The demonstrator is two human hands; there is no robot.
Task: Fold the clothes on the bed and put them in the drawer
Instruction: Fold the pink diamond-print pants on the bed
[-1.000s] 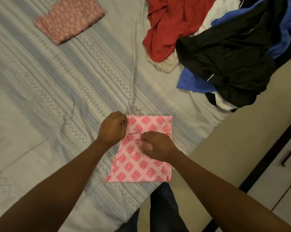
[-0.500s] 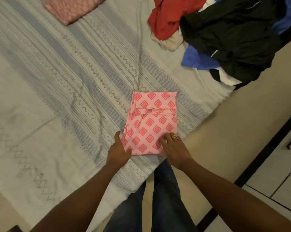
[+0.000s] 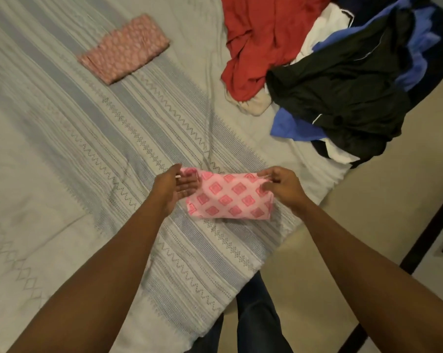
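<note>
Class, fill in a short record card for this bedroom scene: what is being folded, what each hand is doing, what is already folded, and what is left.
being folded: pink diamond-print cloth, folded small, near the bed's edge
left hand: fingers straight, touching the cloth's left end
right hand: pinches the cloth's upper right corner
already folded: pink floral cloth, lying apart, farther up the bed
left to fold: heap of clothes, red, black, blue and white
surface: striped bedsheet
</note>
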